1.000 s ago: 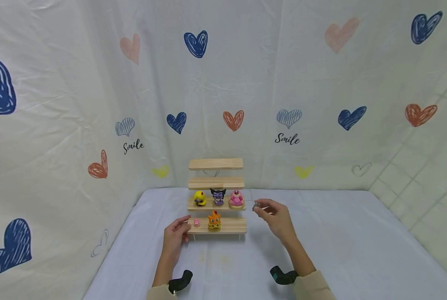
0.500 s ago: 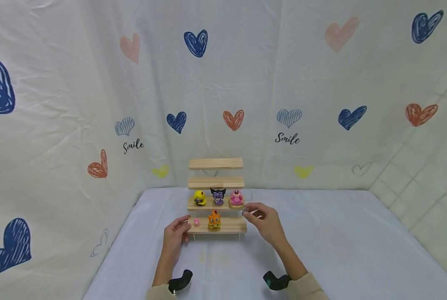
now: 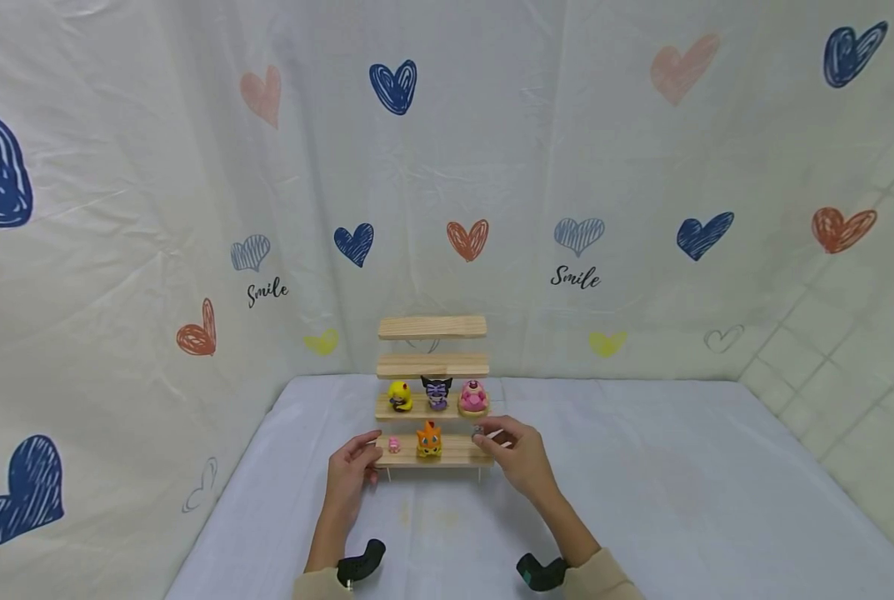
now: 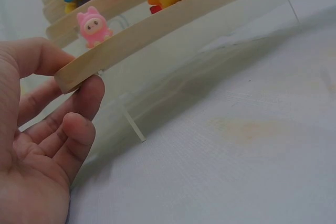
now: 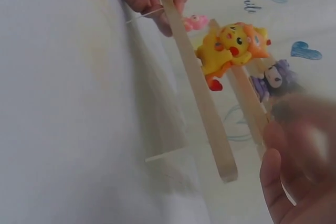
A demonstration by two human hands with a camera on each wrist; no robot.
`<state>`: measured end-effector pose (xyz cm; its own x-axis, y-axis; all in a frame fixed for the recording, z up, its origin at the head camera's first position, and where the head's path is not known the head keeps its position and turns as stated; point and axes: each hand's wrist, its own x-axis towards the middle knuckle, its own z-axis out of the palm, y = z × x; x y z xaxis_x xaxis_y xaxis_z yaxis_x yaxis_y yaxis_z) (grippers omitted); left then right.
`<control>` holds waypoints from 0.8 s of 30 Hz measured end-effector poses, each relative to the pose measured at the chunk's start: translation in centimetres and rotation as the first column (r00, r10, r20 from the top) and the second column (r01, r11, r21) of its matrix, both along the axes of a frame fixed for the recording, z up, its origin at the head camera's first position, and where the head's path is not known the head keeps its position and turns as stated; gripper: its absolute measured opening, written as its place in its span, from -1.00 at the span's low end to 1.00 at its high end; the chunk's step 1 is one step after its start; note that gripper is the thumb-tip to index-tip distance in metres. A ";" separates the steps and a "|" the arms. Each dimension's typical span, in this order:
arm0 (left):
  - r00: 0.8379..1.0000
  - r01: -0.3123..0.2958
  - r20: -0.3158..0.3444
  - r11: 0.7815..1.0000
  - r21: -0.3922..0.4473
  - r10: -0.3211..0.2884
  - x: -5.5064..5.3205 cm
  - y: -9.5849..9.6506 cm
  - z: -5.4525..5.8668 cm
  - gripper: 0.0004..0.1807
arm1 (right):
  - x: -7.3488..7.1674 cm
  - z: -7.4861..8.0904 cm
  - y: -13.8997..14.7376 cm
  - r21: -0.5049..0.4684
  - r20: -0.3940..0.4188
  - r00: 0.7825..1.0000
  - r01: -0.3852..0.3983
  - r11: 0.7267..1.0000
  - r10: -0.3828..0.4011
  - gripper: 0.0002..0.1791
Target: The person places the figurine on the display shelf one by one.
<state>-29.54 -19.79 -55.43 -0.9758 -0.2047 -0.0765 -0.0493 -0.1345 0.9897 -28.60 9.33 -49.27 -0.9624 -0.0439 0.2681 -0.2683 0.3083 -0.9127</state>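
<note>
In the head view, a tiered wooden display shelf (image 3: 457,452) stands on the table. My left hand (image 3: 347,473) grips the left end of its lowest board, with fingers under the board in the left wrist view. Over the right end of that board, my right hand (image 3: 523,457) pinches a small grey figurine (image 3: 477,432) between thumb and fingers; it looks dark and blurred in the right wrist view. A small pink figurine (image 4: 95,30) sits near my left fingers. Mid-board is an orange and yellow figurine (image 5: 218,59).
On the second board stand a yellow figurine (image 3: 400,397), a purple and black figurine (image 3: 437,395) and a pink figurine (image 3: 473,398). Two bare boards rise behind, the top one (image 3: 432,327) close to the heart-printed backdrop (image 3: 506,167). A white cloth (image 3: 641,483) covers the table.
My right hand has moved left and slightly down with the grey figurine, from beside the shelf to over the lowest board's right end. My left hand has stayed on the board.
</note>
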 end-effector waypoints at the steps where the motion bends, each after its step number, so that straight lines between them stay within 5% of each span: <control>1: 1.000 0.002 0.000 1.000 -0.001 -0.002 0.0 0.0 0.0 -0.61 | 0.0 -0.1 -0.1 -0.001 0.000 1.000 0.000 1.000 0.000 -0.79; 24: 1.000 -0.006 -0.013 1.000 0.004 0.006 -0.2 0.1 -0.3 -0.61 | -0.1 -2.5 -1.2 0.059 -0.026 0.998 0.066 0.996 -0.065 -0.77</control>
<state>-29.71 -19.74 -55.74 -0.9756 -0.2100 -0.0646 -0.0356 -0.1390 0.9896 -28.69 8.13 -51.76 -0.9571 0.0028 0.2897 -0.2670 0.3794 -0.8859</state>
